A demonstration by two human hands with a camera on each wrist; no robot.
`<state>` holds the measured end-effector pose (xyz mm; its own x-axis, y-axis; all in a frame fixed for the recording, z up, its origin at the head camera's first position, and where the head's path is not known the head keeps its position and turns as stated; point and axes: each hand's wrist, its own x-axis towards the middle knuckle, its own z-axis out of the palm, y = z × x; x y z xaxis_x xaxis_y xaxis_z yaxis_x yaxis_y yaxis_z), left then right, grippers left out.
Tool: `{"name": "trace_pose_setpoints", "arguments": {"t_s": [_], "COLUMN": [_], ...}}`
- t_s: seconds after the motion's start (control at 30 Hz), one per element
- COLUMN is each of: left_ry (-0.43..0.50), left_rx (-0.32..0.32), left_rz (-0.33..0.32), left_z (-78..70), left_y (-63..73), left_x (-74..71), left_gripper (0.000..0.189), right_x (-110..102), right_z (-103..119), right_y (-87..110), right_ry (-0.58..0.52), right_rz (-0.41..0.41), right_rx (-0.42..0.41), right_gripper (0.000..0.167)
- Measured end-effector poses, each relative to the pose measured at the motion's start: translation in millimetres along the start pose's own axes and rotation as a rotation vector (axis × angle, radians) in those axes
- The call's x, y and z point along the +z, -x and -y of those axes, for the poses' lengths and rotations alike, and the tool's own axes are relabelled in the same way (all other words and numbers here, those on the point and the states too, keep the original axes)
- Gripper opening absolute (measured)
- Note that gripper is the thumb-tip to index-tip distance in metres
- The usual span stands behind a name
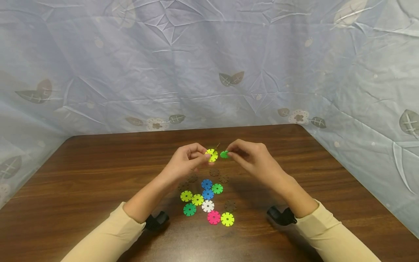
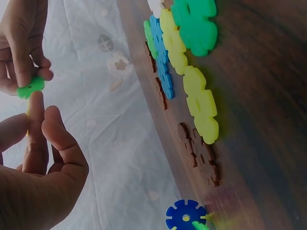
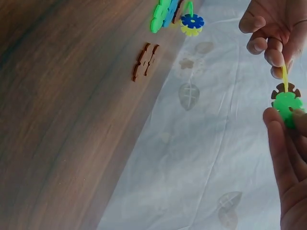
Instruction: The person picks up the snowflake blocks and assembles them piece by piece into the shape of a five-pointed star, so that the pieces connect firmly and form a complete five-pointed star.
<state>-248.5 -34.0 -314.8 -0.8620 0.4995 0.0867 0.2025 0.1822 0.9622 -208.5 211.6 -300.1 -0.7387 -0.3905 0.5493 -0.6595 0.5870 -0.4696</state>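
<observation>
My left hand (image 1: 187,157) pinches a yellow notched disc (image 1: 212,155) between thumb and fingers. A brown notched disc (image 3: 291,89) is joined to the yellow one and appears nearly edge-on in the head view. Close by on the right, my right hand (image 1: 253,156) pinches a green notched disc (image 1: 224,154) by its edge. A narrow gap separates the green and yellow discs in the head view; they overlap in the right wrist view. Both hands are raised above the table.
On the wooden table (image 1: 98,174) lie loose notched discs: blue (image 1: 207,184), white (image 1: 207,206), pink (image 1: 214,217), yellow, green and brown ones. The wrist views show a dark blue disc (image 2: 177,215) joined to others. A patterned cloth (image 1: 203,65) hangs behind.
</observation>
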Motion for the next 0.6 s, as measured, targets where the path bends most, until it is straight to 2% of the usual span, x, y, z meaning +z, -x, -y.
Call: {"name": "trace_pose_setpoints", "arguments": {"t_s": [0.3, 0.6], "left_ry": [-0.008, 0.019], "left_rx": [-0.006, -0.037], "left_rz": [0.035, 0.035], "left_z": [-3.0, -2.7], "left_y": [0.9, 1.8], "left_x": [1.4, 0.2], "left_gripper": [0.022, 0.02], "right_x": [3.2, 7.8], "right_z": [0.8, -0.2], "right_y": [0.2, 0.6], "right_ry": [-0.025, -0.036], "right_rz": [-0.041, -0.065], "right_rx": [-0.063, -0.141], "right_gripper": [0.009, 0.012]}}
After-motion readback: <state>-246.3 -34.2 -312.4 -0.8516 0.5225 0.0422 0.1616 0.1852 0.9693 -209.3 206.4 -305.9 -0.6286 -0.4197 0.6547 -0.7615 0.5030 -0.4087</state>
